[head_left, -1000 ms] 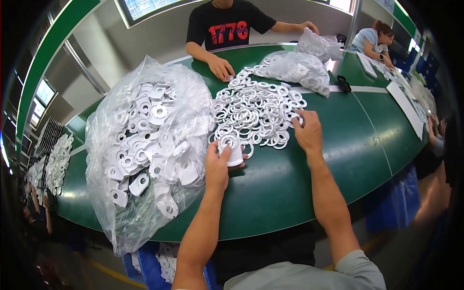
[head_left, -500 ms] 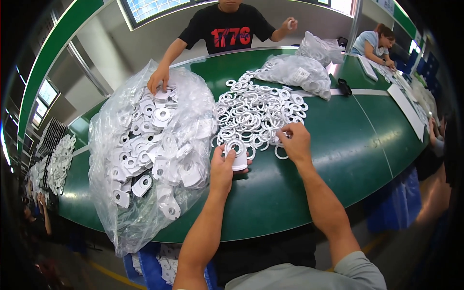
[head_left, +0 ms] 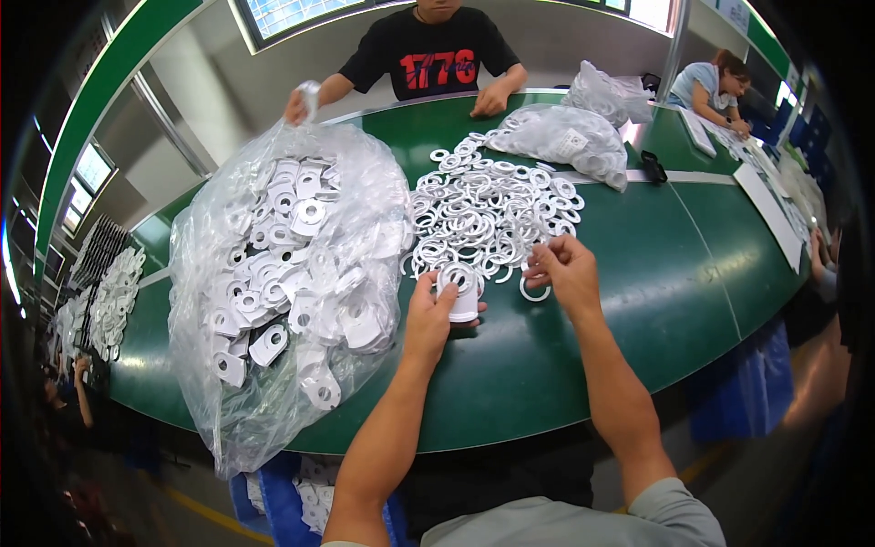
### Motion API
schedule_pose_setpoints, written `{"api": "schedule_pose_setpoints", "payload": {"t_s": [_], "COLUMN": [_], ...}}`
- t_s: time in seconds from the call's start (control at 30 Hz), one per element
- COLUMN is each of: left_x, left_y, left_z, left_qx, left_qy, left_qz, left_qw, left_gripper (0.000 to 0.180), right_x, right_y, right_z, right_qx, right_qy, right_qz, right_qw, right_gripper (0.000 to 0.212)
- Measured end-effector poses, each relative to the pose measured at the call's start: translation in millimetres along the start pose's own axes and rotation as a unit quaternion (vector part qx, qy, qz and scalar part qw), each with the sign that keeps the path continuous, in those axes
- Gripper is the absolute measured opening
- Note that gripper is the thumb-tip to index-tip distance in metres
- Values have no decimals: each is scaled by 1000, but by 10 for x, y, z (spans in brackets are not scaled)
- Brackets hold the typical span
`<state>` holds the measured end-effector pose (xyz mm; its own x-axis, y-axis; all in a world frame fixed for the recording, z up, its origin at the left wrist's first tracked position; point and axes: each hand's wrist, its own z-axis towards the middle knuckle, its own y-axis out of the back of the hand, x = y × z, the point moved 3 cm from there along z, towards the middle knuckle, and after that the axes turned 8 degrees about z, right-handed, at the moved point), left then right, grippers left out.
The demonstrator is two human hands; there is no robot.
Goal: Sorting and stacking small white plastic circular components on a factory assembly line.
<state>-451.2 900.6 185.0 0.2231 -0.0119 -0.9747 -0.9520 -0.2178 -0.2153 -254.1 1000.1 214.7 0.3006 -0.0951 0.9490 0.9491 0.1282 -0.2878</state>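
Observation:
My left hand (head_left: 430,314) is closed on a white plastic part (head_left: 463,304), rounded at one end with a round hole, held above the table's near side. Just to its right my right hand (head_left: 567,269) has thumb and fingers pinched together at the near edge of a heap of white rings (head_left: 483,210). What those fingertips hold, if anything, is too small to make out. One loose white ring (head_left: 535,294) lies on the table below them. Left of my hands a big clear plastic bag (head_left: 205,301) lies open, full of similar white parts (head_left: 270,347).
Across the green table (head_left: 656,273) a co-worker (head_left: 437,55) in a black shirt lifts a white part by the bag. Filled clear bags (head_left: 565,146) and a small black object (head_left: 653,167) lie beyond the rings. Another person (head_left: 711,87) works far right. A blue bin (head_left: 283,497) stands below.
My left hand has shifted slightly right with the white part, and my right hand slightly right too. The co-worker's one hand has risen from the bag with a part; the other has come down onto the table.

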Motion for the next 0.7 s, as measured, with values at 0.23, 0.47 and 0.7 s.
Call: {"api": "schedule_pose_setpoints", "payload": {"t_s": [0.23, 0.47, 0.7], "left_x": [87, 123, 38], "left_y": [-61, -67, -60], "left_z": [10, 17, -7], "left_qx": [56, 55, 67], "left_qy": [19, 22, -16], "left_qz": [-42, -47, 29], "left_qw": [997, 997, 997], "left_gripper": [27, 27, 26], "right_x": [-117, -158, -161], "right_y": [-275, -276, -306], "right_z": [-260, -323, -320], "right_qx": [176, 186, 216], "right_qy": [-105, -170, -149], "right_qz": [24, 48, -132], "right_qw": [978, 966, 956], "right_gripper": [16, 18, 18]}}
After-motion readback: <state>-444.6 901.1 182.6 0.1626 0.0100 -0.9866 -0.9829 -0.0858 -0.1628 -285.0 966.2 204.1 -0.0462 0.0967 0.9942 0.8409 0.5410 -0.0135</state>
